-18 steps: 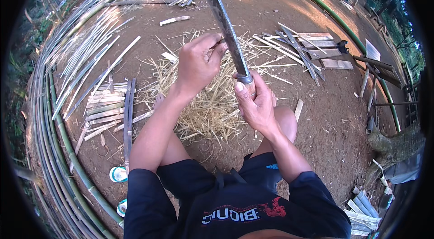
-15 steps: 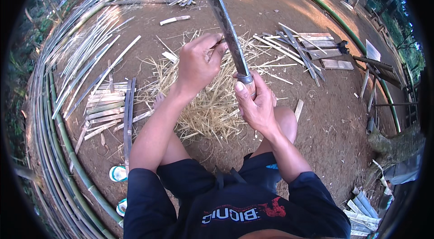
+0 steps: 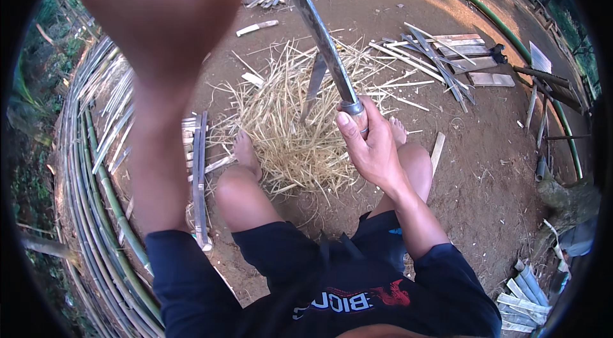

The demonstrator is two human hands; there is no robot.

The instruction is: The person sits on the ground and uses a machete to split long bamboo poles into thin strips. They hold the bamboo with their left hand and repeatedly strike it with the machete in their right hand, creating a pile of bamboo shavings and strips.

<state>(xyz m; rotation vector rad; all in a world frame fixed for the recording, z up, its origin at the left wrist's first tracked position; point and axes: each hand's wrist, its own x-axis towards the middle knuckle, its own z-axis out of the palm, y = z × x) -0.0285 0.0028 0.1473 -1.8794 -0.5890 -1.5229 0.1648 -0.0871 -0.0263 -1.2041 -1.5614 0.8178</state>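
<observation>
My right hand [image 3: 377,153] is closed round the handle of a machete [image 3: 317,31]. Its long dark blade points up and away, leaning left, with the tip at the top edge. Large and blurred, my left hand [image 3: 167,12] is raised at the upper left; its fingers are hidden, so I cannot tell whether it holds anything. Beneath the blade, between my bare feet, lies a heap of pale bamboo shavings [image 3: 300,162]. A narrow dark strip [image 3: 313,90] shows behind the blade against the heap; its kind is unclear.
Long bamboo poles [image 3: 96,223] curve along the left side, beside thin split strips [image 3: 112,127]. Dark slats [image 3: 200,178] lie by my left knee. To the right are split bamboo pieces [image 3: 469,50] and a tree stump [image 3: 565,204]. A green pole [image 3: 472,2] crosses the far right.
My left hand has moved from beside the blade up and left, close to the camera. My right hand still holds the machete in nearly the same pose. The view has shifted slightly.
</observation>
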